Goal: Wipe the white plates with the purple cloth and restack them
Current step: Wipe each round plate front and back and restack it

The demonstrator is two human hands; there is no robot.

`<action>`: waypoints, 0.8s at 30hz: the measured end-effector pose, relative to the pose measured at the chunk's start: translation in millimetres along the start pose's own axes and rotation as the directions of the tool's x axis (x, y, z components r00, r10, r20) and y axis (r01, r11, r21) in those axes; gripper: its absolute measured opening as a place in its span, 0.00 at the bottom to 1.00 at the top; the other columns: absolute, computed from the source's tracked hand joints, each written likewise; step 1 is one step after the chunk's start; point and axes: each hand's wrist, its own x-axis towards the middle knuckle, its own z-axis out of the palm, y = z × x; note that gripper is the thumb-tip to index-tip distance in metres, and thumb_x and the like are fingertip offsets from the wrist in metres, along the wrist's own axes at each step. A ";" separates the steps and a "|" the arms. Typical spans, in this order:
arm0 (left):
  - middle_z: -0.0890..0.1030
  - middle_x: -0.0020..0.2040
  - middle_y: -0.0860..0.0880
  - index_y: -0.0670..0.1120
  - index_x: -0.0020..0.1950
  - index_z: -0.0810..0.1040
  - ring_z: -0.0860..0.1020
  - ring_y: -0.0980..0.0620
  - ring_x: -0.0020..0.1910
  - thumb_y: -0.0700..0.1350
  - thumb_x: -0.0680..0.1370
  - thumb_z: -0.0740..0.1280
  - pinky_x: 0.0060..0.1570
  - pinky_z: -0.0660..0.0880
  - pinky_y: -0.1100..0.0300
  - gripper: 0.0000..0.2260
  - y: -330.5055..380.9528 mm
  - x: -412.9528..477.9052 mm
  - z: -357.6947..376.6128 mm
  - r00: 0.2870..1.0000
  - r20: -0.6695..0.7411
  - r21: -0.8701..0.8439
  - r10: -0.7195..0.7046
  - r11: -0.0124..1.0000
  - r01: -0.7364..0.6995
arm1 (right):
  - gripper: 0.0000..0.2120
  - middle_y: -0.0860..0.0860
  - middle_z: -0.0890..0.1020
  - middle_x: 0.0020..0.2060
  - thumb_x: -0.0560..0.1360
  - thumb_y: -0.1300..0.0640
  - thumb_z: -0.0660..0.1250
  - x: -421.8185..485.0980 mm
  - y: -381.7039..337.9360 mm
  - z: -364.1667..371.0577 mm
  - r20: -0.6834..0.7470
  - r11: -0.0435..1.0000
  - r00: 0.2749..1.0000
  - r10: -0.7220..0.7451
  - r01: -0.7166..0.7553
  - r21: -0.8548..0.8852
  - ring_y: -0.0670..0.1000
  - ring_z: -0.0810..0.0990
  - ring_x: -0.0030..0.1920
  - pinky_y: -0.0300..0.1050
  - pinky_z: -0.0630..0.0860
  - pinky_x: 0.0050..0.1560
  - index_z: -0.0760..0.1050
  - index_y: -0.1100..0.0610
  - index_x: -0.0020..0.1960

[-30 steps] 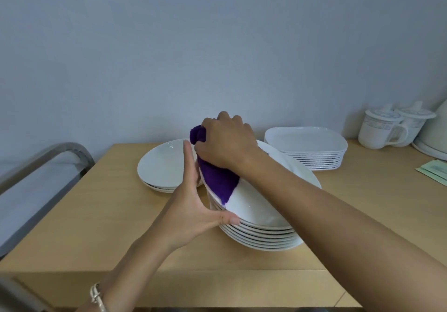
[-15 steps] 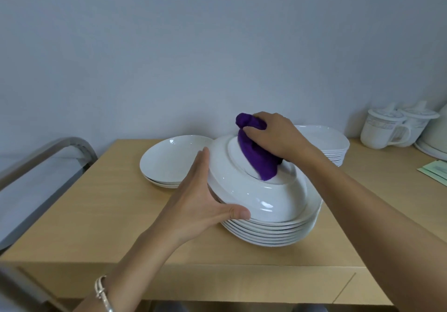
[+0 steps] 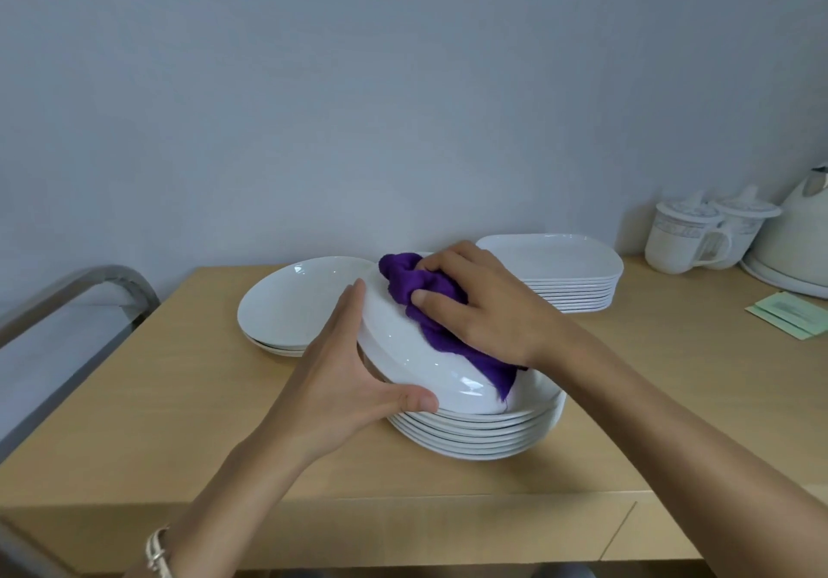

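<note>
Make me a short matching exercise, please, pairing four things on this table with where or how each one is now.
Things:
1. cloth
2. top plate
3. square plates
4. cups

States:
A. beside the kettle
B. held tilted by the left hand
C. in a level stack
D. gripped by the right hand

Pairs: 1-D, 2-B, 3-C, 4-A
</note>
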 end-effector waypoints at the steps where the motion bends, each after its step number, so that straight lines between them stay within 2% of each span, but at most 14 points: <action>1: 0.58 0.77 0.63 0.55 0.81 0.46 0.56 0.65 0.75 0.65 0.47 0.76 0.72 0.60 0.63 0.68 0.4 -0.4 0.2 1.000 -0.006 -0.005 -0.011 1.000 0.011 | 0.13 0.48 0.73 0.56 0.77 0.43 0.61 6.4 2.9 1.4 -0.003 1.000 1.000 0.006 -0.006 -0.015 0.51 0.70 0.59 0.48 0.66 0.64 0.72 0.45 0.59; 5: 0.55 0.76 0.66 0.56 0.81 0.45 0.55 0.67 0.74 0.64 0.47 0.78 0.68 0.58 0.66 0.69 3.8 -1.9 0.1 0.999 -0.016 0.006 -0.029 1.000 0.029 | 0.16 0.52 0.72 0.60 0.78 0.46 0.60 24.2 12.2 -0.1 -0.047 0.988 0.993 0.110 -0.114 -0.103 0.56 0.69 0.61 0.51 0.64 0.66 0.71 0.49 0.63; 7: 0.56 0.72 0.68 0.56 0.81 0.45 0.55 0.68 0.72 0.58 0.52 0.84 0.66 0.57 0.67 0.67 4.7 -2.7 0.4 0.999 -0.020 0.019 -0.025 0.999 0.026 | 0.16 0.53 0.71 0.60 0.78 0.46 0.60 23.1 19.8 -3.9 -0.069 0.976 0.984 0.161 -0.170 -0.139 0.57 0.69 0.61 0.50 0.64 0.66 0.71 0.49 0.64; 10: 0.56 0.69 0.70 0.55 0.81 0.46 0.56 0.69 0.68 0.53 0.58 0.83 0.63 0.57 0.69 0.62 3.8 -1.7 0.8 0.999 -0.041 0.032 -0.003 0.999 0.004 | 0.15 0.53 0.72 0.58 0.77 0.47 0.60 8.5 29.7 -9.6 -0.093 0.956 0.972 0.216 -0.230 -0.183 0.58 0.69 0.60 0.51 0.65 0.64 0.72 0.49 0.62; 12: 0.55 0.64 0.76 0.55 0.81 0.47 0.57 0.76 0.62 0.53 0.58 0.84 0.58 0.58 0.77 0.61 0.7 0.1 0.7 0.999 -0.035 0.045 0.001 0.999 0.000 | 0.14 0.52 0.73 0.57 0.76 0.48 0.61 -6.1 29.4 -13.7 -0.095 0.951 0.966 0.240 -0.253 -0.175 0.57 0.69 0.59 0.50 0.65 0.63 0.73 0.49 0.60; 14: 0.56 0.56 0.82 0.55 0.81 0.48 0.59 0.86 0.52 0.54 0.56 0.85 0.49 0.59 0.85 0.63 -0.6 0.6 0.4 1.000 -0.029 0.058 -0.007 0.998 0.009 | 0.12 0.50 0.73 0.54 0.75 0.49 0.62 -19.8 21.4 -15.0 -0.080 0.963 0.973 0.216 -0.226 -0.150 0.55 0.69 0.57 0.49 0.65 0.61 0.74 0.48 0.58; 16: 0.59 0.53 0.84 0.55 0.80 0.50 0.57 0.90 0.49 0.56 0.54 0.83 0.45 0.59 0.86 0.62 -1.1 0.1 1.4 0.999 -0.034 0.068 -0.010 0.998 0.012 | 0.11 0.48 0.72 0.52 0.74 0.49 0.63 -26.4 8.3 -12.5 -0.063 0.979 0.987 0.148 -0.155 -0.131 0.54 0.69 0.55 0.48 0.66 0.59 0.74 0.47 0.56; 18: 0.59 0.63 0.80 0.55 0.81 0.49 0.58 0.86 0.55 0.57 0.53 0.83 0.50 0.59 0.84 0.64 0.1 -0.9 2.4 0.999 -0.035 0.043 -0.001 0.999 0.002 | 0.10 0.47 0.71 0.50 0.75 0.48 0.63 -23.4 -3.8 -7.7 -0.046 0.988 0.996 0.081 -0.086 -0.128 0.53 0.70 0.54 0.49 0.66 0.59 0.74 0.47 0.55; 20: 0.58 0.75 0.67 0.55 0.81 0.46 0.56 0.75 0.67 0.55 0.55 0.84 0.61 0.58 0.75 0.65 1.1 -2.0 2.1 0.999 -0.040 0.025 -0.014 1.000 0.015 | 0.11 0.46 0.71 0.50 0.75 0.47 0.61 -12.4 -10.5 -3.3 -0.035 0.991 0.998 0.052 -0.056 -0.121 0.53 0.70 0.55 0.50 0.67 0.60 0.73 0.48 0.56; 22: 0.55 0.78 0.63 0.55 0.81 0.45 0.54 0.68 0.73 0.55 0.56 0.84 0.67 0.57 0.68 0.64 2.8 -3.3 1.3 0.999 -0.036 0.030 -0.030 0.999 0.031 | 0.12 0.48 0.72 0.53 0.76 0.47 0.60 2.3 -11.0 0.9 -0.047 0.989 0.997 0.061 -0.066 -0.129 0.55 0.70 0.57 0.50 0.66 0.61 0.72 0.48 0.58; 24: 0.55 0.77 0.64 0.55 0.81 0.45 0.54 0.67 0.73 0.55 0.56 0.84 0.67 0.56 0.67 0.64 3.4 -3.2 0.6 0.999 -0.030 0.044 -0.036 0.998 0.037 | 0.14 0.52 0.73 0.57 0.77 0.47 0.59 16.7 -6.6 4.6 -0.075 0.981 0.992 0.100 -0.111 -0.162 0.57 0.70 0.58 0.52 0.66 0.61 0.71 0.50 0.61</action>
